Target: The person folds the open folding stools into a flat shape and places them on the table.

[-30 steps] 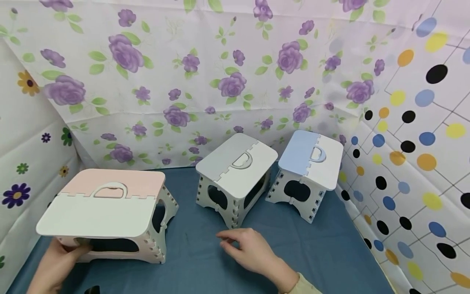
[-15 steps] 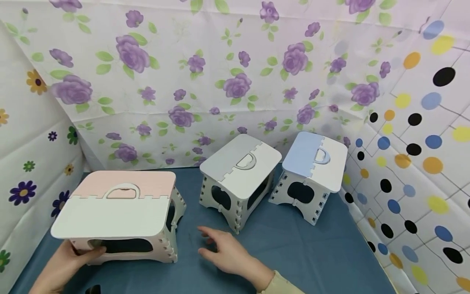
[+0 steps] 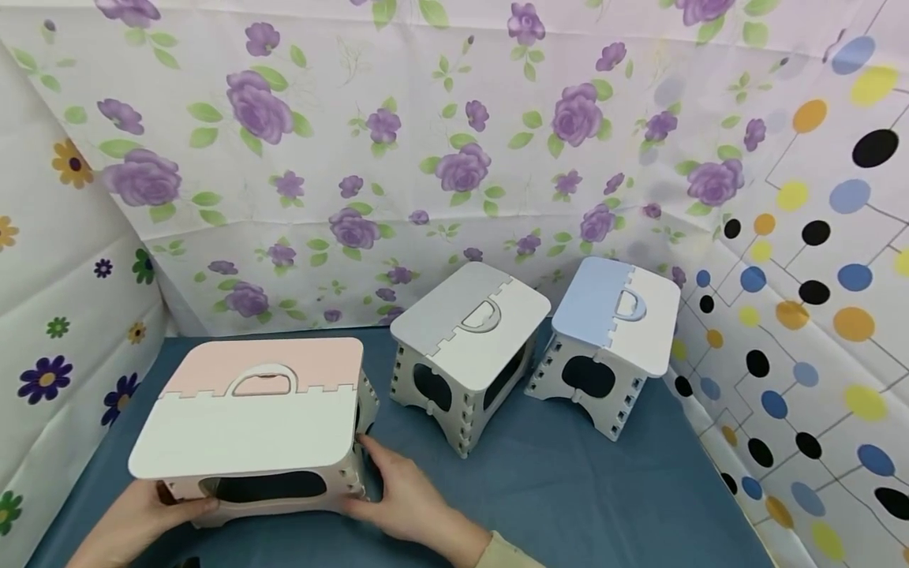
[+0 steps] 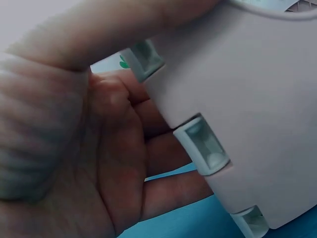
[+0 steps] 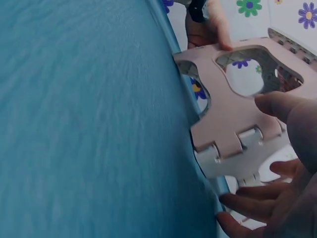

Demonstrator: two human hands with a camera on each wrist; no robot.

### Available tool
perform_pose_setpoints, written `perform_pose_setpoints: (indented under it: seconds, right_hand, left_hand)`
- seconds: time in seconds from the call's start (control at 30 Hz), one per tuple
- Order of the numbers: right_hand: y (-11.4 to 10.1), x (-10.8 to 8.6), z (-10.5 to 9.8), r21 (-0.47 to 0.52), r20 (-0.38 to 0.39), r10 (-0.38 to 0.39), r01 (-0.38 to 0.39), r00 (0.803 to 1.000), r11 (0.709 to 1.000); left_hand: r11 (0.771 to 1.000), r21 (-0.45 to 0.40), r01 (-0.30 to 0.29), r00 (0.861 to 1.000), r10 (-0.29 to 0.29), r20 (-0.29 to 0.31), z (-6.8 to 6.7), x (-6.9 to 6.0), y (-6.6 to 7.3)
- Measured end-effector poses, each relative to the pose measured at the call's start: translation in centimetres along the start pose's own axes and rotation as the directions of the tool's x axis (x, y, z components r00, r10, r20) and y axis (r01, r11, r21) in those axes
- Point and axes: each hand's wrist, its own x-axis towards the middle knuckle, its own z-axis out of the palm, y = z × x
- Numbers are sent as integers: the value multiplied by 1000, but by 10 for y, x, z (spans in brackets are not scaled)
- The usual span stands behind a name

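Note:
A folding step stool [image 3: 245,430] with a pink and white top and pink front panel stands at the left of the head view. My left hand [image 3: 138,517] holds its left front leg; the left wrist view shows the thumb over the panel [image 4: 237,99] and the fingers behind the hinged edge. At the right front corner is my right hand [image 3: 408,493], thumb by the front and fingers spread along the side. In the right wrist view those fingers [image 5: 252,208] look fairly straight around the corner; whether they touch it I cannot tell.
A grey and white folding stool [image 3: 472,323] stands at the middle back, angled. Right of it is a blue and white one [image 3: 618,315], close beside it. Blue cloth [image 3: 568,489] covers the table. Patterned curtains [image 3: 426,142] enclose the back and both sides.
My right hand has moved left from in front of the grey and white stool to the pink and white stool's right corner. That stool appears shifted rightward and nearer, with my left hand on it.

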Motion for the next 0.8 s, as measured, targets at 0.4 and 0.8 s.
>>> perform_pose_setpoints:
  seconds: [0.4,0.8]
  right_hand:
    - [-19,8,18,55,-102,59,-53,993,997]
    - [-21,11,22,51,-158,90,-83,983,995]
  left_hand:
    - [994,41,-99,994,101,-52,3,-1,-2]
    - [976,61,-211,977,212,-7,6,7,-9]
